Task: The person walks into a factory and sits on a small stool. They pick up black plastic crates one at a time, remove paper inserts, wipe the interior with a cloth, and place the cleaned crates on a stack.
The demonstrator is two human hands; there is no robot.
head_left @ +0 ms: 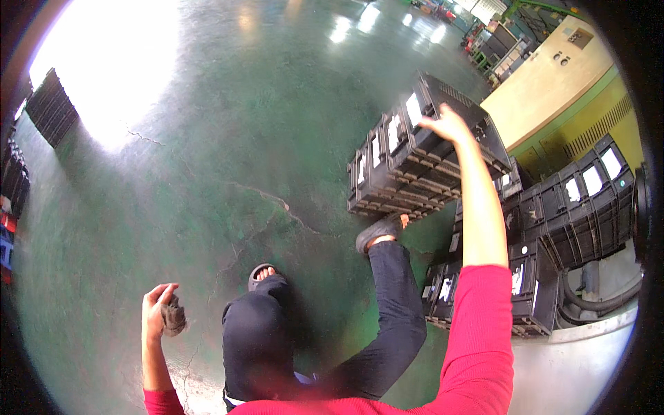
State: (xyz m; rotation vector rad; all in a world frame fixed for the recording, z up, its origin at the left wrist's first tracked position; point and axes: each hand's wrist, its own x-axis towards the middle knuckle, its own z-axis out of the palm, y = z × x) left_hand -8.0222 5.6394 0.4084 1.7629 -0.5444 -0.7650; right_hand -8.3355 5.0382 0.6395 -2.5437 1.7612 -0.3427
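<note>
My left hand (155,308) is off to the left above the floor, its fingers curled round a crumpled grey-brown rag (173,318). At the end of my outstretched right arm, my right hand (448,126) grips the upper edge of a stack of black plastic crates (398,162). Its thumb and a finger show spread at the rim; the other fingers are hard to make out. The stack looks slanted in view, with white labels along its left side. Its lower end comes close to my right foot (380,232).
More black crates with white labels (577,190) stand on the right, beside a dark hose (602,304). Behind them is a yellow-green machine cabinet (553,90). Another dark stack (52,107) stands far left. Cracks run across the green floor (207,173).
</note>
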